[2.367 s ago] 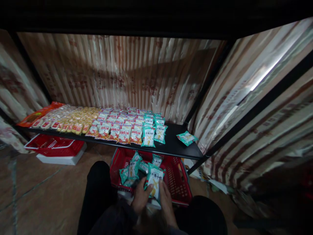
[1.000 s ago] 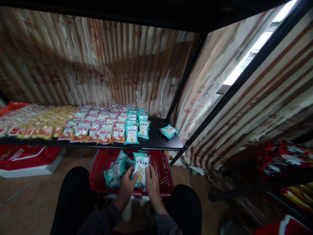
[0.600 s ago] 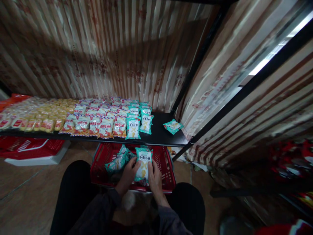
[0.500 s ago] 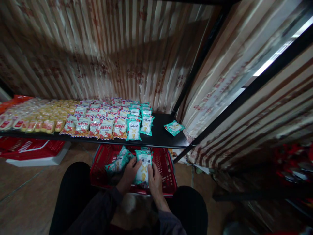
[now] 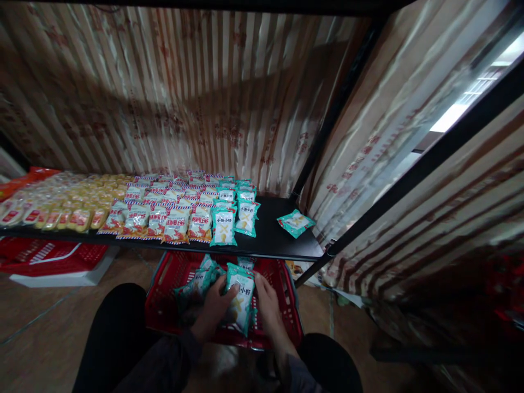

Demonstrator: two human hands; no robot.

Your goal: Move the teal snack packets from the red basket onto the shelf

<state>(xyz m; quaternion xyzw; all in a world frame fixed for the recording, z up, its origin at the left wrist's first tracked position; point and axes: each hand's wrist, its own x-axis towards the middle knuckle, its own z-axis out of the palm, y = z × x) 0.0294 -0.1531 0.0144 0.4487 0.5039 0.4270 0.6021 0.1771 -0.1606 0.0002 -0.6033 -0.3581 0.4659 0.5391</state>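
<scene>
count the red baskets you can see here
2. One red basket is below the left hand and right hand, with green packets in it; another is low at the picture's left, partly under the shelf. More could be hidden.

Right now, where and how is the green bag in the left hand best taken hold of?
The green bag is taller than wide, printed front showing, so probably grip its long side edges, one hand from each side. The left hand grips its left edge; the right hand is beside its right edge, contact unclear.
</scene>
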